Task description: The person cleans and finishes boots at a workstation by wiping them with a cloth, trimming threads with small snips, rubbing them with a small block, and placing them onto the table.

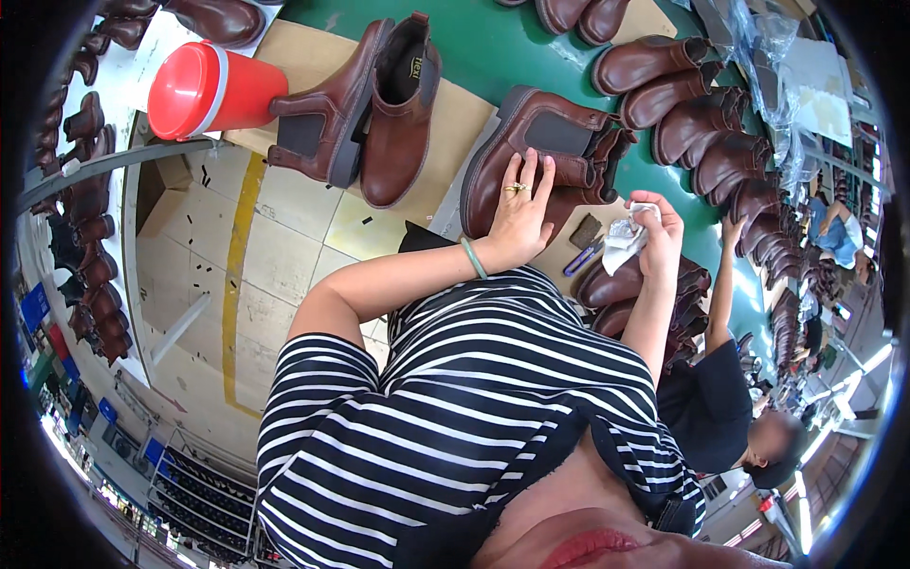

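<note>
Far left, a glossy red plastic tub [210,88] on its side; beside it, a smooth brown leather ankle boot pair [365,114] on tan cardboard [455,119]. At centre, on the green belt [493,47], a brown elastic-sided boot [540,152] (dull grey gusset), left hand [519,213] spread flat on its side. Further right, right hand [659,232] pinched around a crumpled white cloth [624,237].

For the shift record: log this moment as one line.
left hand: flat on brown ankle boot | right hand: holds white cloth | green conveyor belt | red container lying at left
</note>
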`<act>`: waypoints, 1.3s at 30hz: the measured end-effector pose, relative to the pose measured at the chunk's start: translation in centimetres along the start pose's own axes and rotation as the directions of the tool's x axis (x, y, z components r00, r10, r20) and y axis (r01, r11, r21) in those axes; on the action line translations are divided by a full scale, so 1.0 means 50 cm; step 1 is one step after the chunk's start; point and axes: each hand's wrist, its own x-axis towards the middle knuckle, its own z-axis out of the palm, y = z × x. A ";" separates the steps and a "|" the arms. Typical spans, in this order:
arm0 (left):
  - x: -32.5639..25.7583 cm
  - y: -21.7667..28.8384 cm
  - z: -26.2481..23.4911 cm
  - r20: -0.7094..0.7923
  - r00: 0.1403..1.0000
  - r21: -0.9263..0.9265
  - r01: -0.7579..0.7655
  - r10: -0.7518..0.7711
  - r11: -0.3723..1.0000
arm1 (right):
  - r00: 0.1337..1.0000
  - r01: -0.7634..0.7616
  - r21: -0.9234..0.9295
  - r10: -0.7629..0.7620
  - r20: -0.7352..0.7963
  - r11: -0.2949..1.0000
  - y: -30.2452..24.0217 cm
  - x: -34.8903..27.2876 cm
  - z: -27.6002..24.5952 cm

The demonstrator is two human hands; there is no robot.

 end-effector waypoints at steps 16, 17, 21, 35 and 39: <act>0.014 -0.014 -0.023 0.034 0.994 0.235 -0.112 0.107 0.965 | 0.986 0.125 -0.352 -0.077 0.149 0.927 -0.090 0.070 0.069; 0.019 -0.015 -0.031 0.021 0.993 0.211 -0.114 0.113 0.971 | 0.977 0.141 -0.351 -0.073 0.201 0.926 -0.088 0.081 0.079; 0.032 -0.032 -0.058 -0.079 0.995 0.061 -0.057 0.062 0.996 | 0.948 0.178 -0.454 -0.029 0.315 0.873 -0.079 0.120 0.133; 0.040 -0.079 -0.041 -0.033 0.990 0.104 -0.130 0.134 0.986 | 0.857 0.506 -0.846 -0.012 0.515 -0.167 -0.056 0.223 0.245; 0.039 -0.080 -0.033 -0.054 0.987 0.108 -0.145 0.151 0.984 | 0.837 0.544 -0.827 0.019 0.547 -0.141 -0.063 0.227 0.231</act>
